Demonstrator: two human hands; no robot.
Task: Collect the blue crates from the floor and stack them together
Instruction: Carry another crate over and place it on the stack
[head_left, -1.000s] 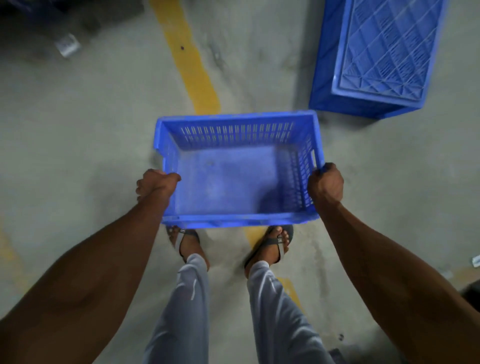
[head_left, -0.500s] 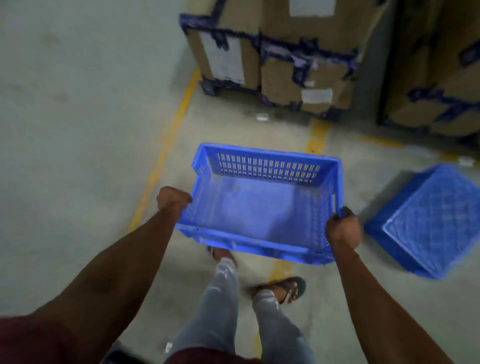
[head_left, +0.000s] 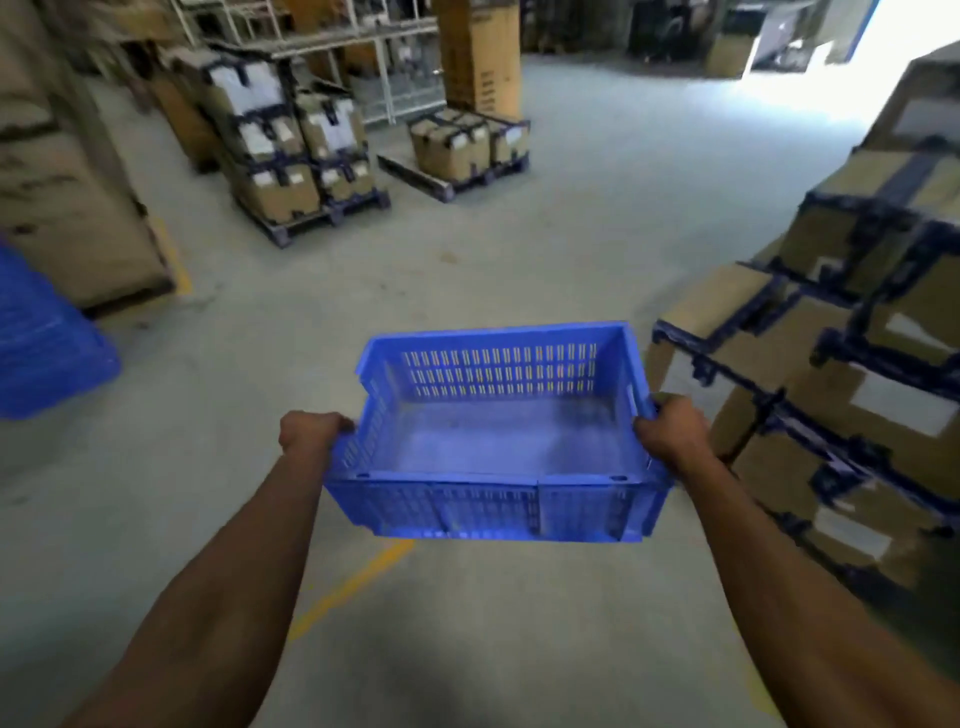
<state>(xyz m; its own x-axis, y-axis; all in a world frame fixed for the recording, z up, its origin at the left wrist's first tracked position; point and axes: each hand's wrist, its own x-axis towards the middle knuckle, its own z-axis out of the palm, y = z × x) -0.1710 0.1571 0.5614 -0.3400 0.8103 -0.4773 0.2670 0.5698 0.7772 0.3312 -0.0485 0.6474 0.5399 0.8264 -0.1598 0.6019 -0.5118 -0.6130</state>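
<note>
I hold an empty blue crate (head_left: 493, 441) with slotted walls in front of me, off the floor and roughly level. My left hand (head_left: 311, 431) grips its left rim and my right hand (head_left: 667, 431) grips its right rim. Another blue crate (head_left: 47, 348) sits at the far left edge of the view, partly cut off.
Stacked cardboard boxes (head_left: 857, 374) with dark strapping stand close on my right. More boxes on pallets (head_left: 296, 156) and a low pallet load (head_left: 467, 145) lie ahead. A large brown carton (head_left: 67, 208) is at the left. A yellow line (head_left: 353, 582) marks the grey floor.
The view has swung up and turned from the floor to the warehouse aisle. The crate rose with my hands. The upturned crate on the floor and my feet have left the view.
</note>
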